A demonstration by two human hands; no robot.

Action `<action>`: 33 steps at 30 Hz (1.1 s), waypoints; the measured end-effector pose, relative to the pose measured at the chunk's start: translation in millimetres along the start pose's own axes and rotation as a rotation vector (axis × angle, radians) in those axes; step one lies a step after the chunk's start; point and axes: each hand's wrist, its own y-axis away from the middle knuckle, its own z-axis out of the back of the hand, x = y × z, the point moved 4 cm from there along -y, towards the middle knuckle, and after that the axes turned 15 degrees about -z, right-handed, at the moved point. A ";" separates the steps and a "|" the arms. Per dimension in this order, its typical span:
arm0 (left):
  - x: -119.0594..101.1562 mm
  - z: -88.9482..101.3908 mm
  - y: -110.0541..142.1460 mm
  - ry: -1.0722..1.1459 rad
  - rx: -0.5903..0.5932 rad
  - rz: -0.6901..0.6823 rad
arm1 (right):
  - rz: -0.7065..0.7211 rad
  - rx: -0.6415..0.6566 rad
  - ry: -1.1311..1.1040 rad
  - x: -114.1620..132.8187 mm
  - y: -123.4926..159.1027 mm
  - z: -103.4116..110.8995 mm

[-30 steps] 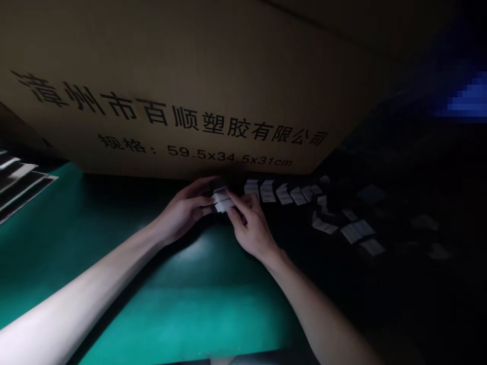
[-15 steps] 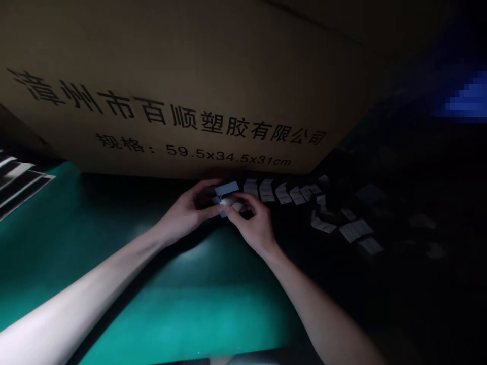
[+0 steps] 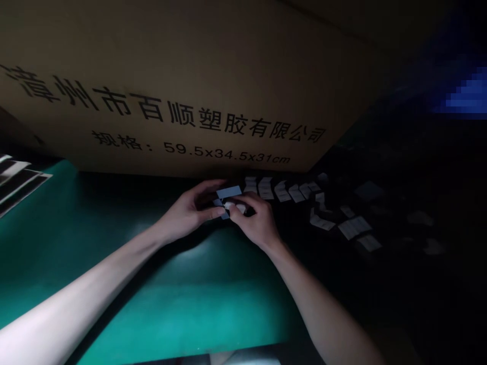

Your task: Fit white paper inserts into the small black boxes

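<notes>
Just in front of the cardboard box, my two hands meet over a small blue-grey piece (image 3: 229, 192) with flat, card-like parts. My left hand (image 3: 184, 210) grips this piece from the left, thumb in front and fingers behind it. From the right, my right hand (image 3: 258, 218) pinches a small white piece (image 3: 239, 207), perhaps a folded paper slip, against the blue-grey one. My fingers cover part of both, so their exact kind does not show. Several folded white slips (image 3: 266, 188) lie in a row right of my right hand.
A large printed cardboard box (image 3: 182, 66) stands across the back of the green work surface (image 3: 182, 304). Flat, dark sheets with white edges (image 3: 23, 185) lie at the left. More white slips (image 3: 354, 227) are scattered at the right, where it is very dark.
My right hand has shifted slightly right, and more of the white piece shows between the fingers. The blue-grey piece has moved slightly right and down. My left hand keeps its grip.
</notes>
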 end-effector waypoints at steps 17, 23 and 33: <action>2.4 -3.6 0.6 0.009 0.007 0.009 | 0.045 -0.081 0.031 -0.9 3.4 -4.5; 2.7 -3.3 0.8 -0.009 0.012 0.011 | 0.142 -0.074 0.101 1.3 4.9 -5.0; 1.0 -2.5 0.0 -0.023 0.023 -0.008 | 0.137 -0.071 0.116 -4.0 3.6 -4.0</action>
